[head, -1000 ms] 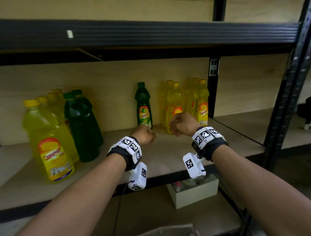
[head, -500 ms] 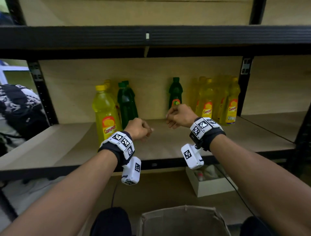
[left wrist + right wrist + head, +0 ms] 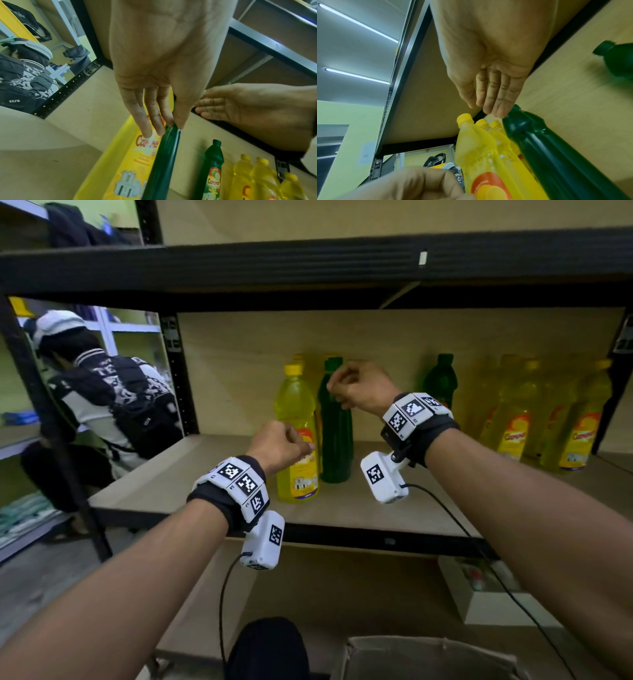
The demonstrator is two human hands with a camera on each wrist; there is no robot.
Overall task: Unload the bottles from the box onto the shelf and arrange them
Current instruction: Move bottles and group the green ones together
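Note:
A yellow bottle (image 3: 294, 405) and a dark green bottle (image 3: 337, 446) stand together at the left of the shelf board (image 3: 376, 508), with more yellow caps behind them. My left hand (image 3: 284, 443) is in front of the yellow bottle; in the left wrist view its straight fingers (image 3: 154, 121) touch the yellow bottle (image 3: 130, 162) and the edge of the green bottle (image 3: 163, 162). My right hand (image 3: 352, 388) is higher, with straight fingers (image 3: 496, 102) at the neck of the green bottle (image 3: 547, 148). Neither hand holds anything.
A lone green bottle (image 3: 442, 381) stands mid-shelf and several yellow bottles (image 3: 548, 422) at the right. The cardboard box (image 3: 428, 655) is below me, a small white box (image 3: 486, 604) on the lower shelf. A person (image 3: 102, 405) crouches beyond the black post (image 3: 178, 378).
My view has swung left. Both hands moved from the middle of the shelf to the left group of bottles, and the right hand rose to the green bottle's top.

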